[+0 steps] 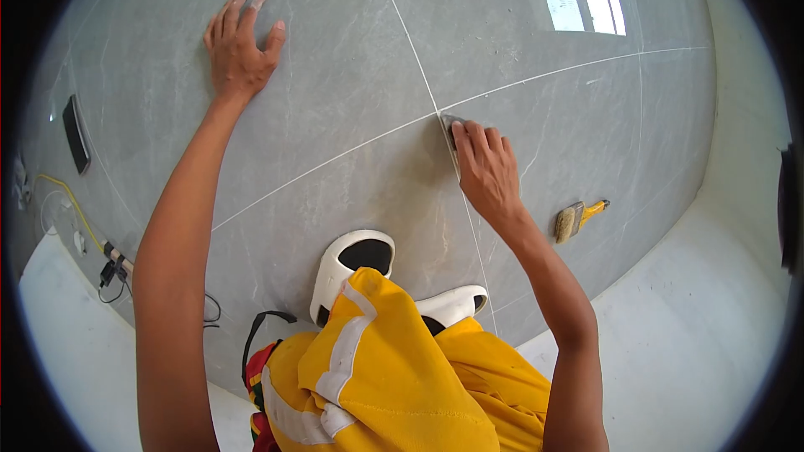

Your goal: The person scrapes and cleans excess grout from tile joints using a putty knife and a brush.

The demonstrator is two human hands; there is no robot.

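Grey floor tiles [352, 75] with thin white joint lines spread out below me. Resting on the tile at the upper left, my left hand [241, 50] has its fingers apart and holds nothing. My right hand [486, 163] is closed around a small flat scraper-like tool [453, 124], partly hidden by the fingers. The tool's edge touches the white joint, just below the point where two joints cross. A paintbrush [579, 219] with a yellow handle lies on the tile to the right of my right forearm.
A dark phone-like object [76, 135] lies at the far left. Below it are a yellow cable [74, 201] and black plugs [112, 270]. White walls [687, 310] border the floor. My feet in white slippers [328, 278] stand near the bottom centre.
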